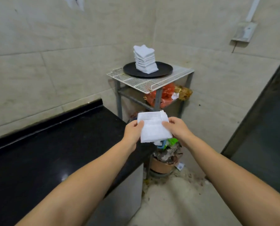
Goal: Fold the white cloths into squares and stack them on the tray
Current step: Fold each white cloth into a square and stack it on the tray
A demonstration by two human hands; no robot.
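Holding folded cloth (153, 126); stack (145, 59) on tray (164, 70).

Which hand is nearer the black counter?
Left. The left hand grips the folded cloth just above the black counter's end; the right hand is beyond it.

White cloth (153, 126), white stack (145, 59) — black tray (131, 71), black counter (54, 144)

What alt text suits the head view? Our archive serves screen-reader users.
Both hands, left hand and right hand, hold a folded white cloth in the air. Beyond, a stack of folded cloths sits on a round black tray atop a wire rack.
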